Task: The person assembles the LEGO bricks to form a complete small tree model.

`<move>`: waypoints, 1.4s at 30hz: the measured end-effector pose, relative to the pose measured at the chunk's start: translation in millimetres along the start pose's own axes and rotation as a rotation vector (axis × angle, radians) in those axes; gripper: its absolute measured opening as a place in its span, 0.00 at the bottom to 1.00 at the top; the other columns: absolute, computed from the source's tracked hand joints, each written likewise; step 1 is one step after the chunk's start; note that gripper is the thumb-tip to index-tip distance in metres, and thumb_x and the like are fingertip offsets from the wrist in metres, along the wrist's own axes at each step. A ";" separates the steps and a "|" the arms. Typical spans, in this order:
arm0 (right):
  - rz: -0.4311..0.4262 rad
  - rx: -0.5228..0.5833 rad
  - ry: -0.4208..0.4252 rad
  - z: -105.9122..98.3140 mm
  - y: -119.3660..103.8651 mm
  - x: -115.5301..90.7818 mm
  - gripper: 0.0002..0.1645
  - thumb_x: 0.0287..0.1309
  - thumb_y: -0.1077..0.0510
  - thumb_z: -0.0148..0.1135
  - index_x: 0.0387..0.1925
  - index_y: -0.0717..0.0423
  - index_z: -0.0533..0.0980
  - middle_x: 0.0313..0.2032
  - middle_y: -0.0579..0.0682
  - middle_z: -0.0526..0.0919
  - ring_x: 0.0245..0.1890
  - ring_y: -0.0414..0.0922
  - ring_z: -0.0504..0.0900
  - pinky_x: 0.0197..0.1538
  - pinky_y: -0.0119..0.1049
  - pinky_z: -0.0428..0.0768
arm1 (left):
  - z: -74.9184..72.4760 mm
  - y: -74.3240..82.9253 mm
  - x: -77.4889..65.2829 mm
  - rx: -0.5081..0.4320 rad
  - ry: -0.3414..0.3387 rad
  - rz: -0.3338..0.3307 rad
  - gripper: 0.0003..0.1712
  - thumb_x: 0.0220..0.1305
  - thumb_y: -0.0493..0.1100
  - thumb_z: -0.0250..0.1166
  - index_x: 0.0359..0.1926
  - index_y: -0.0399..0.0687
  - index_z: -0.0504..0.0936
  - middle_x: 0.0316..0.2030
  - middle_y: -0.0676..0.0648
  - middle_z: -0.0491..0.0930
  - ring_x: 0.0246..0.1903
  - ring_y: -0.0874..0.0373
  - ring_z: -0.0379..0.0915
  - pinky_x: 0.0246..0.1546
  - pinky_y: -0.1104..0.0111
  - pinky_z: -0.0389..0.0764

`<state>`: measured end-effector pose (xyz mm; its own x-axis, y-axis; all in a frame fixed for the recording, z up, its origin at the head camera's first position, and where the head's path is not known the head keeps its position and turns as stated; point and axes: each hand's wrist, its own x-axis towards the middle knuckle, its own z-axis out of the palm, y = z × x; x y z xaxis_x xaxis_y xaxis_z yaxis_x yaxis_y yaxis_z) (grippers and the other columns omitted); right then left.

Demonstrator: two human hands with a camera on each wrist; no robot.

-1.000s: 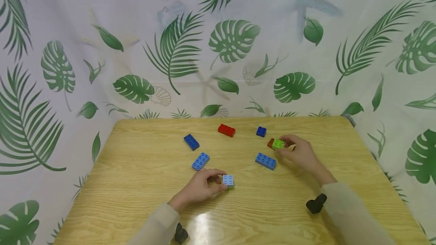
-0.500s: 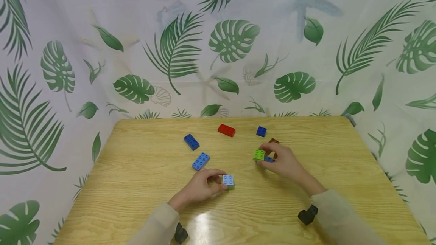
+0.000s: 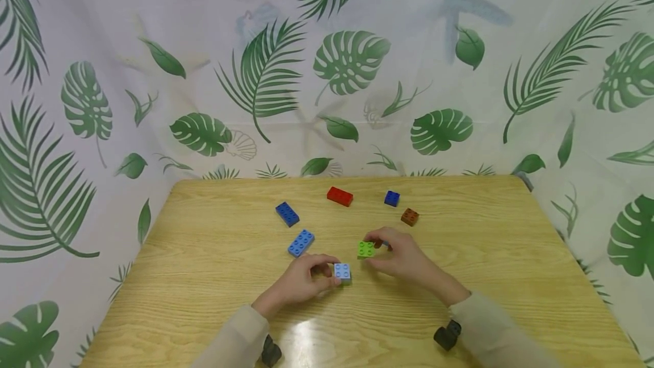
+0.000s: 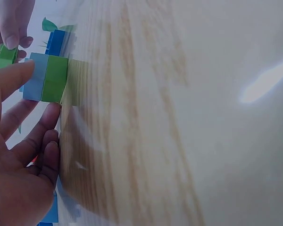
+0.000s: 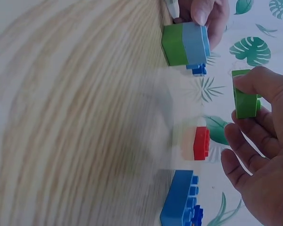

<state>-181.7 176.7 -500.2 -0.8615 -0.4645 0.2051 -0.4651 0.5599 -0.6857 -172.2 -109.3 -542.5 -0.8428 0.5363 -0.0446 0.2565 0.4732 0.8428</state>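
Observation:
My left hand (image 3: 298,281) pinches a two-brick stack standing on the table. Its top is a light blue square brick (image 3: 342,271); below it sits a green brick (image 4: 55,79), plain to see in the left wrist view. Between thumb and fingers, my right hand (image 3: 403,257) holds a lime green square brick (image 3: 365,249) off the table, apart from the stack and just to its right. Behind that hand, a blue eight-stud brick (image 5: 178,200) is mostly hidden in the head view.
On the wooden table (image 3: 214,214) lie a mid-blue brick (image 3: 301,242), a dark blue long brick (image 3: 287,214), a red brick (image 3: 339,196), a small dark blue brick (image 3: 392,198) and a brown brick (image 3: 410,216). A leaf-print cloth (image 3: 286,146) hangs behind.
My right hand has carried the lime green brick left and nearer, from beside the brown brick to near the stack. The left hand has stayed in place.

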 end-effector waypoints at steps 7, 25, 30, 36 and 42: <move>-0.088 -0.020 0.002 12.8 -5.4 1.4 0.22 0.56 0.64 0.79 0.52 0.55 0.83 0.46 0.49 0.87 0.44 0.52 0.83 0.42 0.38 0.79 | 0.1 0.1 0.7 0.006 -0.001 0.002 0.24 0.70 0.53 0.71 0.63 0.51 0.85 0.40 0.56 0.84 0.43 0.62 0.76 0.49 0.66 0.76; -0.102 0.006 -0.100 36.7 -15.3 5.8 0.19 0.60 0.60 0.76 0.53 0.55 0.83 0.47 0.48 0.88 0.45 0.49 0.83 0.47 0.42 0.83 | 0.8 -2.8 0.1 0.032 0.017 0.044 0.28 0.70 0.52 0.72 0.64 0.42 0.83 0.40 0.55 0.86 0.46 0.58 0.78 0.53 0.64 0.78; -0.096 0.017 -0.108 38.0 -19.0 4.7 0.19 0.60 0.60 0.76 0.53 0.56 0.83 0.46 0.49 0.88 0.44 0.50 0.83 0.46 0.43 0.82 | 1.2 -3.1 -0.4 0.032 0.014 0.042 0.28 0.70 0.52 0.72 0.64 0.41 0.83 0.40 0.54 0.86 0.46 0.58 0.78 0.53 0.63 0.78; -0.068 0.049 -0.111 40.9 -21.7 4.2 0.19 0.60 0.61 0.76 0.52 0.55 0.81 0.46 0.49 0.87 0.44 0.50 0.83 0.46 0.42 0.81 | 0.9 -2.9 0.0 0.055 0.012 0.037 0.28 0.68 0.52 0.74 0.63 0.44 0.83 0.41 0.54 0.86 0.47 0.59 0.77 0.54 0.64 0.78; -0.095 0.053 -0.098 44.7 -21.1 3.7 0.18 0.60 0.61 0.77 0.50 0.54 0.80 0.44 0.47 0.85 0.43 0.50 0.83 0.45 0.42 0.81 | 0.1 -1.0 -0.4 0.073 0.017 0.038 0.27 0.67 0.50 0.75 0.62 0.44 0.84 0.41 0.52 0.86 0.48 0.57 0.76 0.55 0.62 0.77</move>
<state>-166.0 132.5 -516.1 -0.7886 -0.5803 0.2035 -0.5304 0.4744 -0.7025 -172.1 -110.0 -543.3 -0.8393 0.5436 -0.0036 0.3222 0.5029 0.8021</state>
